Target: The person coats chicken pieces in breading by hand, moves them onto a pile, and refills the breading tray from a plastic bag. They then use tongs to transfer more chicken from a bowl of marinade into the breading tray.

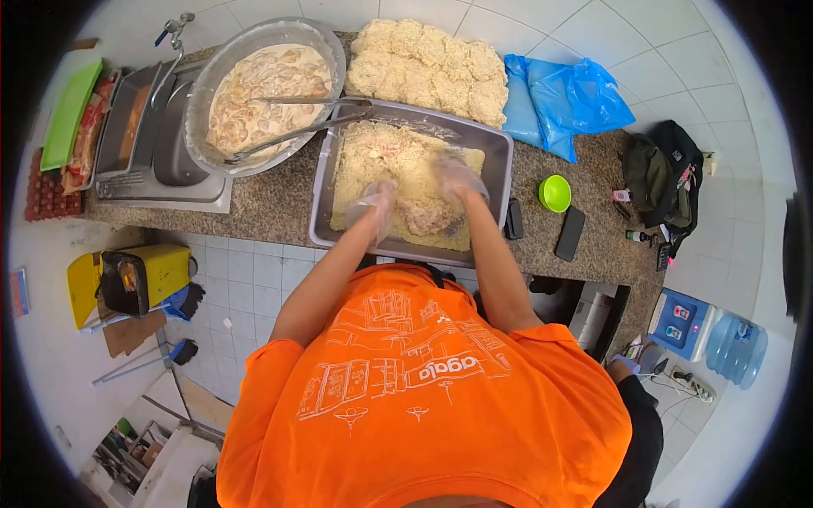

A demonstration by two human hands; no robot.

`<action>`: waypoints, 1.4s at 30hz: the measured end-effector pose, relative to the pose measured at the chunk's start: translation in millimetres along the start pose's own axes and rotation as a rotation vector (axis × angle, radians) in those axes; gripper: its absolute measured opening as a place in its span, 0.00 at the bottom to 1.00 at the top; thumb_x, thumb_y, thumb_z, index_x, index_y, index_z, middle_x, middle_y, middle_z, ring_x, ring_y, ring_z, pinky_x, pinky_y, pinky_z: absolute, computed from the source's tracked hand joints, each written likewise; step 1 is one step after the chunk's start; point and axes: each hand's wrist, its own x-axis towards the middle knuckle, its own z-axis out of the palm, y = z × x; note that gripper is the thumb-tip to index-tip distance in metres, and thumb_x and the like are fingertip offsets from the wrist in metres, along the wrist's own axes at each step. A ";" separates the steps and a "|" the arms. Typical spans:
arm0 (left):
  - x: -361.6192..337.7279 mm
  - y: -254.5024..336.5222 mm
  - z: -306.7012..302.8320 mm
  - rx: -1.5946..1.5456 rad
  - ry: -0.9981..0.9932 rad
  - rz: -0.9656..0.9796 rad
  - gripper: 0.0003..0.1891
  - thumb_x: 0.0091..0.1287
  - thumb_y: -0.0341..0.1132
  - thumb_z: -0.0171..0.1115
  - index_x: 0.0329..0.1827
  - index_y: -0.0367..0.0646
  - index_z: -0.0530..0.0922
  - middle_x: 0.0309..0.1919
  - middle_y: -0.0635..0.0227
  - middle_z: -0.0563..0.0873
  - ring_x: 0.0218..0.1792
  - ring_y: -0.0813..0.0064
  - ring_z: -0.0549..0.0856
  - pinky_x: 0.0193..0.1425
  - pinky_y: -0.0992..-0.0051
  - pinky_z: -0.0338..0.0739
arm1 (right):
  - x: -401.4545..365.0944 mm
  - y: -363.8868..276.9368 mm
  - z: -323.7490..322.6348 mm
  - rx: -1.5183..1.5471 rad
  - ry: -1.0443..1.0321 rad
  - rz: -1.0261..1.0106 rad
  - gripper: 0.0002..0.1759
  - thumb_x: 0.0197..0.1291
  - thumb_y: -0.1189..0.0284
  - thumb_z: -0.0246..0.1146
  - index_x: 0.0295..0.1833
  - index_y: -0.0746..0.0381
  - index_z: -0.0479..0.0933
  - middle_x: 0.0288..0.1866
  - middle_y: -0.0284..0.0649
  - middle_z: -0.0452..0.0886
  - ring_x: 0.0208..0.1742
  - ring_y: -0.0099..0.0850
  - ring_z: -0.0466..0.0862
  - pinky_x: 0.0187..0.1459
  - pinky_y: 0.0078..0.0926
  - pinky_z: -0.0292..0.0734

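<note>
Both my hands wear clear plastic gloves and work inside a grey rectangular tub point(506, 161) of pale yellow breading crumbs point(356, 161). My left hand point(377, 201) is down at the crumbs on the left side; its fingers are partly hidden. Over the right side, my right hand point(461, 173) is smeared by motion, so its grip does not show. A coated lump, apparently meat point(426, 217), lies in the crumbs between and below the hands. Another pinkish, partly coated piece point(385, 148) sits toward the back of the tub.
Left of the tub, a large round basin point(196, 127) holds pieces in creamy batter. Metal tongs point(296, 133) lie across the basin and tub rim. Behind are stacked breaded pieces point(428, 68) and blue plastic bags point(576, 97). A green bowl point(555, 194) and phone point(570, 234) stand right.
</note>
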 end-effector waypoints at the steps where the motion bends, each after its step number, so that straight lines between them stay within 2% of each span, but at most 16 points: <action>1: 0.2 5.0 6.4 -0.013 -0.062 -0.039 0.23 0.60 0.48 0.52 0.55 0.46 0.72 0.47 0.60 0.78 0.48 0.66 0.77 0.53 0.64 0.72 | 7.2 2.0 9.6 0.034 -0.007 -0.002 0.23 0.66 0.60 0.48 0.59 0.59 0.76 0.68 0.44 0.71 0.66 0.38 0.71 0.66 0.33 0.64; 6: 24.7 2.9 22.4 -0.120 -0.141 0.040 0.26 0.69 0.53 0.45 0.56 0.42 0.75 0.54 0.63 0.78 0.53 0.67 0.75 0.58 0.62 0.70 | -8.5 -51.1 -39.6 0.030 -0.301 -0.042 0.23 0.66 0.62 0.48 0.63 0.57 0.74 0.68 0.37 0.72 0.63 0.37 0.74 0.64 0.31 0.67; 9: 84.6 -36.4 31.8 -0.125 -0.262 0.143 0.26 0.70 0.53 0.43 0.57 0.41 0.75 0.55 0.61 0.77 0.54 0.67 0.75 0.61 0.62 0.68 | -11.1 -46.0 -40.5 0.213 -0.398 0.158 0.23 0.68 0.61 0.48 0.63 0.58 0.74 0.67 0.35 0.73 0.61 0.36 0.76 0.62 0.31 0.70; 11: 87.2 -39.9 34.6 -0.115 -0.327 0.198 0.26 0.71 0.53 0.42 0.57 0.41 0.75 0.55 0.60 0.77 0.54 0.67 0.75 0.62 0.62 0.67 | 20.8 -1.1 -5.1 -0.177 -0.525 -0.180 0.27 0.69 0.55 0.45 0.65 0.61 0.70 0.68 0.41 0.71 0.62 0.38 0.75 0.62 0.33 0.68; 15: 12.5 -8.9 8.2 -0.003 -0.412 0.100 0.24 0.71 0.47 0.42 0.62 0.40 0.68 0.60 0.57 0.75 0.59 0.63 0.73 0.65 0.65 0.65 | -66.8 -83.8 -77.3 -0.235 -0.409 -0.103 0.31 0.70 0.52 0.42 0.67 0.64 0.66 0.68 0.43 0.71 0.63 0.40 0.74 0.65 0.35 0.66; 17: -12.5 -7.4 -12.1 0.087 -0.405 0.041 0.24 0.69 0.45 0.44 0.61 0.39 0.70 0.60 0.58 0.75 0.59 0.63 0.73 0.65 0.65 0.64 | -74.1 -55.5 -48.8 -0.309 -0.036 -0.227 0.21 0.66 0.66 0.46 0.60 0.56 0.75 0.58 0.46 0.80 0.62 0.42 0.76 0.60 0.37 0.73; 18: -22.7 -4.2 -25.1 0.263 -0.348 0.257 0.23 0.67 0.44 0.46 0.58 0.39 0.73 0.58 0.59 0.77 0.58 0.63 0.74 0.65 0.64 0.65 | -82.7 -66.1 -58.3 -0.308 -0.039 -0.227 0.21 0.66 0.66 0.46 0.60 0.56 0.75 0.58 0.46 0.80 0.62 0.42 0.76 0.60 0.37 0.73; 19: -26.0 -2.7 -34.2 0.438 -0.284 0.473 0.22 0.66 0.42 0.48 0.55 0.38 0.76 0.55 0.60 0.79 0.58 0.63 0.74 0.65 0.63 0.65 | -89.8 -76.6 -71.1 -0.366 -0.222 -0.273 0.24 0.67 0.61 0.43 0.62 0.59 0.73 0.62 0.46 0.76 0.62 0.43 0.75 0.63 0.36 0.69; 23: -10.5 -18.6 -45.9 0.201 -0.246 0.388 0.18 0.62 0.40 0.52 0.48 0.39 0.80 0.51 0.63 0.81 0.56 0.64 0.75 0.63 0.64 0.66 | -65.9 -57.4 6.0 -0.475 -0.708 -0.203 0.24 0.66 0.59 0.45 0.58 0.62 0.74 0.60 0.49 0.76 0.58 0.44 0.78 0.62 0.37 0.69; 27: -17.5 -25.9 -58.8 -0.150 -0.329 0.224 0.18 0.63 0.40 0.54 0.51 0.39 0.79 0.50 0.65 0.81 0.53 0.68 0.76 0.60 0.69 0.67 | -79.8 -44.7 -13.1 -0.323 -0.503 -0.337 0.21 0.63 0.61 0.51 0.53 0.63 0.76 0.54 0.49 0.80 0.54 0.45 0.80 0.58 0.39 0.73; 29: -18.5 -22.9 -63.4 -0.179 -0.313 0.252 0.18 0.63 0.41 0.55 0.51 0.40 0.79 0.49 0.65 0.81 0.53 0.69 0.76 0.58 0.71 0.67 | -85.8 -30.4 -16.3 0.016 -0.051 0.028 0.22 0.58 0.61 0.58 0.55 0.62 0.74 0.55 0.52 0.80 0.55 0.45 0.80 0.57 0.39 0.72; 30: -20.7 -22.9 -66.9 -0.153 -0.290 0.220 0.19 0.64 0.42 0.55 0.52 0.39 0.78 0.50 0.64 0.81 0.53 0.69 0.76 0.58 0.70 0.68 | -95.3 -47.5 -24.7 0.015 -0.053 0.035 0.22 0.58 0.61 0.58 0.55 0.62 0.74 0.55 0.52 0.80 0.55 0.45 0.80 0.57 0.39 0.72; 32: -24.6 -17.8 -66.4 -0.129 -0.274 0.195 0.20 0.65 0.43 0.55 0.53 0.39 0.78 0.51 0.64 0.81 0.53 0.69 0.77 0.57 0.70 0.68 | -108.2 -97.3 -54.7 -0.176 -0.421 0.193 0.19 0.59 0.58 0.55 0.49 0.56 0.79 0.56 0.48 0.80 0.55 0.43 0.81 0.56 0.36 0.74; 35: -29.3 -16.1 -67.7 -0.193 -0.266 0.152 0.20 0.65 0.44 0.55 0.53 0.40 0.79 0.51 0.63 0.82 0.52 0.68 0.77 0.57 0.70 0.68 | -85.1 -35.6 11.9 -0.128 -0.308 0.088 0.35 0.55 0.52 0.65 0.62 0.61 0.67 0.54 0.56 0.79 0.56 0.46 0.80 0.55 0.38 0.72; 38: -25.7 -17.7 -66.8 -0.211 -0.248 0.203 0.20 0.65 0.44 0.55 0.52 0.40 0.79 0.50 0.63 0.83 0.50 0.67 0.78 0.57 0.69 0.69 | -74.4 -8.2 32.6 0.019 -0.277 0.101 0.32 0.55 0.52 0.64 0.58 0.63 0.70 0.50 0.55 0.81 0.50 0.47 0.82 0.49 0.38 0.74; 42: -11.1 -27.0 -71.4 -0.143 -0.231 0.210 0.19 0.67 0.44 0.51 0.50 0.39 0.80 0.48 0.62 0.83 0.48 0.68 0.79 0.55 0.70 0.72 | -103.2 -61.4 -42.1 -0.105 -0.369 -0.018 0.28 0.55 0.55 0.65 0.55 0.64 0.73 0.44 0.53 0.83 0.45 0.47 0.83 0.44 0.38 0.76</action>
